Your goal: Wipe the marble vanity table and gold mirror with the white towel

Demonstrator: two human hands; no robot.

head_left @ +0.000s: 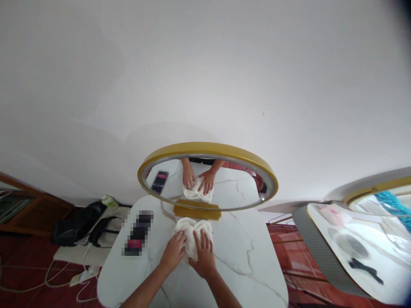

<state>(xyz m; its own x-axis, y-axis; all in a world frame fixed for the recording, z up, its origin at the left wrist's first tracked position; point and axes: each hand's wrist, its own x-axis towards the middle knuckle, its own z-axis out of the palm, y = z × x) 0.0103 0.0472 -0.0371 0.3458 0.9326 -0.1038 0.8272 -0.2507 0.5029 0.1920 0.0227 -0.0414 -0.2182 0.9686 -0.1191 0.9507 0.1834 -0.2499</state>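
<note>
A folded white cloth (190,226), fluffy like a small towel, lies on the white marble-patterned table (244,273) in front of the mirror. My left hand (174,251) rests on its left side, fingers stretched forward and slightly bent over the fabric. On the right side of the cloth lies my right hand (203,256), palm down with its fingers spread. Both hands touch the cloth from above, and neither visibly grips it. The round gold-framed mirror (221,188) reflects the two hands and the cloth. What lies under the palms is hidden.
A blurred-out dark item (138,233) lies on the table's left side. The mirror's gold base (197,211) stands just beyond the cloth. At left are a black bag (78,224), a green-capped bottle (109,202) and a power strip (84,276). Another table (340,252) stands right.
</note>
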